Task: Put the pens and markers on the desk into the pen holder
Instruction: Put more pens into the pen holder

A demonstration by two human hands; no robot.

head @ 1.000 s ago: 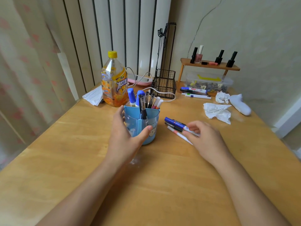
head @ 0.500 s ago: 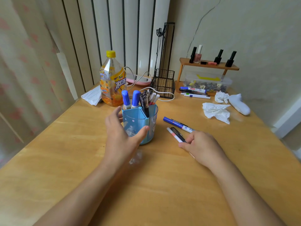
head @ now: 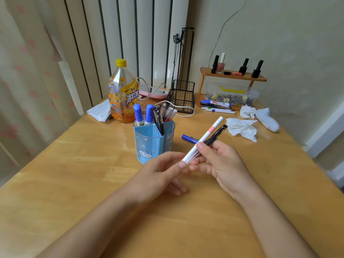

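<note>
A blue pen holder [head: 149, 144] with a cat picture stands mid-desk, holding two blue-capped markers and several pens. My right hand [head: 223, 162] holds a white marker with a pink band [head: 206, 135] and a black pen [head: 216, 135] together, lifted above the desk just right of the holder. My left hand [head: 158, 174] is in front of the holder, its fingertips touching the white marker's lower end. A blue marker [head: 189, 138] lies on the desk behind the held pens. More markers [head: 216, 106] lie at the back right.
An orange drink bottle [head: 122, 94] stands behind the holder, beside folded paper [head: 99, 110]. A black wire basket [head: 183, 96], a white cable, a wooden shelf [head: 232, 76] with small bottles, a clear box, crumpled tissues [head: 242, 127] and a white sock [head: 267, 121] fill the back.
My right hand picked the white marker and black pen up off the desk. My left hand let go of the holder and moved right to the marker's end.
</note>
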